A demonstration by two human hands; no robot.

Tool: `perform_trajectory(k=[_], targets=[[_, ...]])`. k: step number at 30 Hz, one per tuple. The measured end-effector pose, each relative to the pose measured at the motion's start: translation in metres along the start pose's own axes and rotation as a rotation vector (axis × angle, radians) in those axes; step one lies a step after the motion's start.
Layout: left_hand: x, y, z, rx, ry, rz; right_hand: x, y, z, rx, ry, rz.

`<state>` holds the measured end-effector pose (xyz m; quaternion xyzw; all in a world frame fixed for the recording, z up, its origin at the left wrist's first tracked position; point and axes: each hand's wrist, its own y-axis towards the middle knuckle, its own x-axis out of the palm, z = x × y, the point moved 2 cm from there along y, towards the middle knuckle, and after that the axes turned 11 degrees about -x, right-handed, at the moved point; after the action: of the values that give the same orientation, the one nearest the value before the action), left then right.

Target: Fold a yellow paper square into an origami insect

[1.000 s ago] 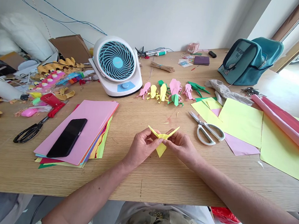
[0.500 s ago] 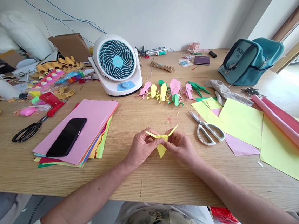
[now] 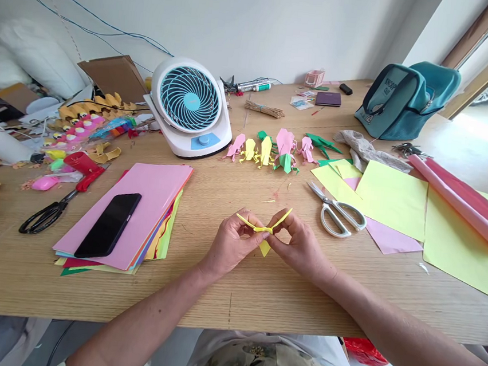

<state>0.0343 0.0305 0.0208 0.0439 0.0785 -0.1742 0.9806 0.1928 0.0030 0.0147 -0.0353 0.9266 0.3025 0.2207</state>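
Observation:
A small folded piece of yellow paper (image 3: 265, 248) is held between both hands above the wooden table (image 3: 199, 294). Two thin strips of it point up and outward, and a pointed flap hangs below. My left hand (image 3: 233, 242) pinches its left side, fingers closed on it. Thumb and fingers of my right hand (image 3: 296, 243) grip the right side. Behind the hands stand several folded paper figures in pink (image 3: 286, 141), yellow (image 3: 266, 152) and green (image 3: 285, 163). White-handled scissors (image 3: 339, 214) lie to the right of my right hand.
A black phone (image 3: 109, 225) lies on stacked coloured paper (image 3: 153, 183) at the left, near black-handled scissors (image 3: 48, 216). A fan (image 3: 191, 106) stands behind. Yellow sheets (image 3: 397, 200), a pink roll (image 3: 462, 198) and a teal bag (image 3: 400, 103) are at the right.
The yellow paper has tilted, so its hanging flap looks shorter, and my right hand's fingers have shifted slightly. Part of another person's hand has appeared at the left edge, where a yellow cut-out has moved.

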Motion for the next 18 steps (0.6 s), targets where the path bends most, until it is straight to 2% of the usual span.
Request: perform_trajectory(k=[4, 9, 13, 18], targets=[[-0.003, -0.004, 0.009, 0.174, 0.19, 0.012, -0.003, -0.001, -0.002, -0.107, -0.034, -0.005], [-0.006, -0.007, 0.014, 0.375, 0.336, -0.02, -0.01, -0.002, -0.004, -0.327, -0.056, -0.011], [-0.008, -0.009, 0.014, 0.451, 0.363, -0.038, -0.013, -0.001, -0.006, -0.45, -0.062, -0.029], [-0.008, -0.009, 0.014, 0.511, 0.4, -0.041, -0.014, 0.0, -0.008, -0.465, -0.052, -0.059]])
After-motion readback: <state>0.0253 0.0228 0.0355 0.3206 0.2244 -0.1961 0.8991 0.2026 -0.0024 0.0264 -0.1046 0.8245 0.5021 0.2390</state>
